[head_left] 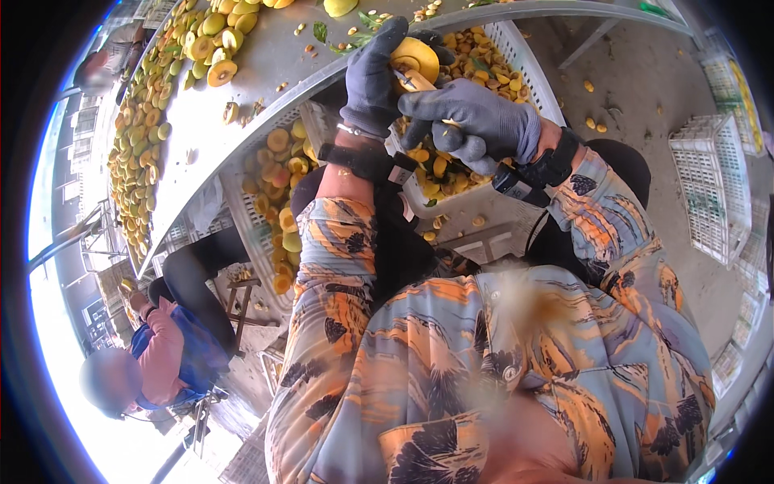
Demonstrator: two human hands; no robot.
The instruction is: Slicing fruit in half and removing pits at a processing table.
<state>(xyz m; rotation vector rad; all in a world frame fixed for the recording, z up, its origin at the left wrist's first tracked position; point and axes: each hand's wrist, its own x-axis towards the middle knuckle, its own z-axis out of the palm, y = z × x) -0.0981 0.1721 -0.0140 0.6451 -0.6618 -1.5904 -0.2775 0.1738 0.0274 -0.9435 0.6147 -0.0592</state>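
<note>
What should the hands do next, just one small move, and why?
Probably ease the tan-handled tool slowly against the yellow fruit with the right hand: the left hand grips the fruit, the tool's end sits close to it, and the white crate below holds cut fruit pieces. Whether the tip touches is hard to tell.

Furnished with a long metal table [286, 48], pale, glaring white toward the left, one slanted leg [588, 44] at upper right. Floored in dull grey floor [637, 81], spotted. Lined at right with white perforated crates [709, 185]. At lower left, a brown stool [243, 310]. Lit strongly from the left.
</note>
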